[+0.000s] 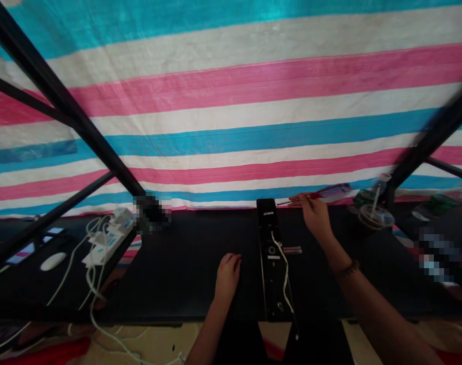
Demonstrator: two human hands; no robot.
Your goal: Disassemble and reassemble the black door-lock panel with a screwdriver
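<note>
Striped plastic sheeting in blue, white and pink fills the background behind a black surface, with dark metal posts slanting at both sides. On the surface, in front of the person, lies a long black panel, its length running away from the body, with a white cable trailing along it and past its near end. Right of the panel, the right hand grasps a slim-shafted screwdriver, held sideways with its tip near the panel's far end. The left hand is released, resting on the surface left of the panel, fingers loosely curled. A small clear-and-reddish rod sits just beside the panel's right edge. Farther right stands a lidded plastic cup with a straw; at far left are a white power strip with plugs and a white mouse.
</note>
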